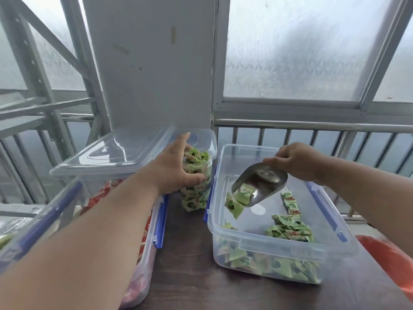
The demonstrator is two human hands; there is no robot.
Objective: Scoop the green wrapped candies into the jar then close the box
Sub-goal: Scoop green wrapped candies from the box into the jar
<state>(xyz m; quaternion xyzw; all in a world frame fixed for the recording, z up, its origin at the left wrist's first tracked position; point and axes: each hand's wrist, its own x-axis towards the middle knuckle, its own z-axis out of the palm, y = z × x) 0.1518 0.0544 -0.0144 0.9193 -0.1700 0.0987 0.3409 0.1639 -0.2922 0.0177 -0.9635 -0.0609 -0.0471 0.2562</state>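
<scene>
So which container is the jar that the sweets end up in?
Start at the clear plastic box on the dark table. Just left of it stands the small round clear plastic jar, gripped by the left hand. Unlike the rectangular boxes, it is cylindrical and nearly full.

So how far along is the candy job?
Mostly done: the clear plastic jar, steadied by the left hand, is nearly full. In hand: the right hand dips the metal scoop into the clear plastic box. Left: remaining green wrapped candies, then closing it.
</scene>
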